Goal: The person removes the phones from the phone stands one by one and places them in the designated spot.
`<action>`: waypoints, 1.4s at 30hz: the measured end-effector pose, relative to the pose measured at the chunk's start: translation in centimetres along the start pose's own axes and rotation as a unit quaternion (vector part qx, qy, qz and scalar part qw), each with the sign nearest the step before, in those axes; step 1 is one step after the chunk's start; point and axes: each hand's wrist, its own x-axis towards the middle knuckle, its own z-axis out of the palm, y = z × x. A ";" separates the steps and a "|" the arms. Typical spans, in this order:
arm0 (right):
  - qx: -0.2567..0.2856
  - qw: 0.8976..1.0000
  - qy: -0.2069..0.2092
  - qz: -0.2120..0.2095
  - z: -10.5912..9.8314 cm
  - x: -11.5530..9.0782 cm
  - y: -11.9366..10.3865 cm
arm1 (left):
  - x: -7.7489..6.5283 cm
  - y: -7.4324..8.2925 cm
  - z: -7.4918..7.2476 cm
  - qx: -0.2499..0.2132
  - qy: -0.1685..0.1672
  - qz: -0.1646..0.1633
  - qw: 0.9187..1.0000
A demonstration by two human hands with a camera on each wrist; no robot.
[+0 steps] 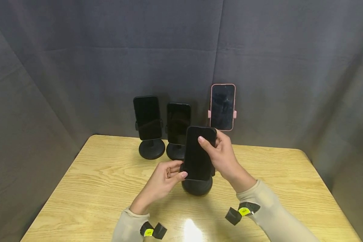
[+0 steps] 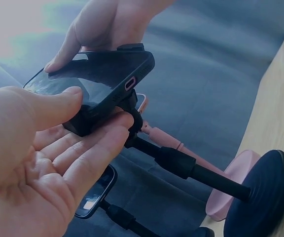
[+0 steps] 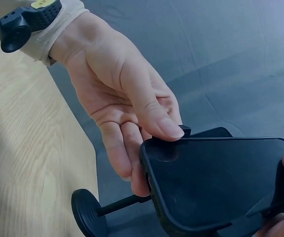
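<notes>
A black smartphone (image 1: 196,158) sits upright in the clamp of a black phone stand (image 1: 197,188), nearest to the person. My right hand (image 1: 224,154) grips the phone's upper right side, thumb on the screen and fingers behind. My left hand (image 1: 164,179) pinches the clamp's left arm by the phone's lower edge; in the left wrist view the left thumb (image 2: 58,108) lies on top and the fingers underneath. From the right wrist view, the left thumb rests at the phone's (image 3: 216,182) edge beside the black clamp arm. The right hand's fingers behind the phone are mostly hidden.
Two more black phones, a left one (image 1: 147,117) and a middle one (image 1: 179,122), stand in black stands at the table's back. A pink-cased phone (image 1: 223,107) is held in a pink stand (image 2: 230,185) behind the right hand. Grey curtains (image 1: 124,67) surround the wooden table (image 1: 93,191).
</notes>
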 end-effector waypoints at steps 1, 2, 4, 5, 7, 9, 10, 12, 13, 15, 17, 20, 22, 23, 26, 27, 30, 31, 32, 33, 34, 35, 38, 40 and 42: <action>-0.003 1.000 0.000 0.000 -0.1 0.0 0.0 | 0.0 0.0 0.1 -0.001 0.000 -0.001 1.000; -0.005 1.000 -0.001 0.000 -0.1 -0.1 -0.1 | 0.0 0.0 0.1 -0.002 0.000 -0.002 1.000; -0.013 1.000 -0.007 0.000 -0.3 0.0 -0.3 | 0.1 0.1 0.2 -0.003 0.001 -0.001 1.000; -0.017 1.000 -0.012 -0.002 -0.4 0.0 -0.4 | 0.1 0.0 0.3 -0.007 -0.004 0.002 1.000; -0.020 1.000 -0.011 -0.011 -0.9 0.4 -1.1 | 0.2 0.0 0.4 -0.010 -0.016 0.004 1.000; -0.019 0.999 0.005 -0.034 -1.7 0.9 -2.1 | 0.1 -0.1 0.3 -0.012 -0.020 0.002 1.000; -0.018 0.999 0.015 -0.047 -2.2 1.1 -2.7 | 0.0 -0.1 0.2 -0.011 -0.019 0.000 1.000; -0.013 0.997 0.037 -0.068 -3.2 1.6 -3.7 | -0.3 -0.2 -0.1 0.001 -0.012 -0.009 1.000; -0.017 0.996 0.045 -0.076 -3.6 1.8 -4.1 | -0.4 -0.2 -0.3 0.007 -0.005 -0.013 1.000; -0.029 0.995 0.047 -0.081 -4.3 1.8 -4.4 | -0.7 -0.1 -0.5 0.017 0.006 -0.020 1.000; -0.041 0.996 0.038 -0.069 -4.5 1.6 -4.3 | -0.7 -0.1 -0.6 0.026 0.008 -0.024 0.999; -0.054 0.996 0.036 -0.055 -4.4 1.2 -3.8 | -0.6 -0.1 -0.5 0.030 0.009 -0.024 0.999; -0.054 0.997 0.040 -0.047 -4.2 1.0 -3.5 | -0.6 -0.1 -0.4 0.032 0.012 -0.023 0.999; -0.053 0.997 0.042 -0.045 -4.1 0.9 -3.4 | -0.5 -0.1 -0.4 0.031 0.013 -0.023 0.999; -0.049 0.997 0.053 -0.041 -4.0 0.7 -3.4 | -0.5 -0.2 -0.3 0.032 0.019 -0.024 0.999; -0.049 0.996 0.055 -0.040 -4.0 0.7 -3.4 | -0.5 -0.2 -0.2 0.033 0.020 -0.024 0.999; -0.050 0.996 0.064 -0.032 -3.9 0.4 -3.5 | -0.4 -0.3 -0.2 0.032 0.023 -0.027 0.999; -0.050 0.996 0.065 -0.029 -3.9 0.3 -3.5 | -0.4 -0.3 -0.2 0.032 0.023 -0.026 0.999; -0.051 0.996 0.066 -0.025 -3.9 0.3 -3.5 | -0.4 -0.3 -0.2 0.032 0.024 -0.027 0.999; -0.051 0.996 0.068 -0.022 -4.0 0.2 -3.5 | -0.4 -0.3 -0.2 0.032 0.024 -0.027 0.999; -0.053 0.996 0.069 -0.019 -4.0 0.1 -3.5 | -0.4 -0.3 -0.3 0.031 0.025 -0.027 0.999; -0.056 0.996 0.070 -0.017 -4.0 0.0 -3.4 | -0.4 -0.3 -0.2 0.031 0.026 -0.029 0.999; -0.063 0.995 0.072 -0.012 -4.2 -0.4 -3.3 | -0.4 -0.3 -0.2 0.032 0.029 -0.035 0.998; -0.064 0.995 0.074 -0.012 -4.3 -0.6 -3.2 | -0.4 -0.3 -0.1 0.033 0.031 -0.040 0.998; -0.065 0.995 0.077 -0.009 -4.4 -0.8 -3.1 | -0.3 -0.3 -0.1 0.034 0.033 -0.042 0.998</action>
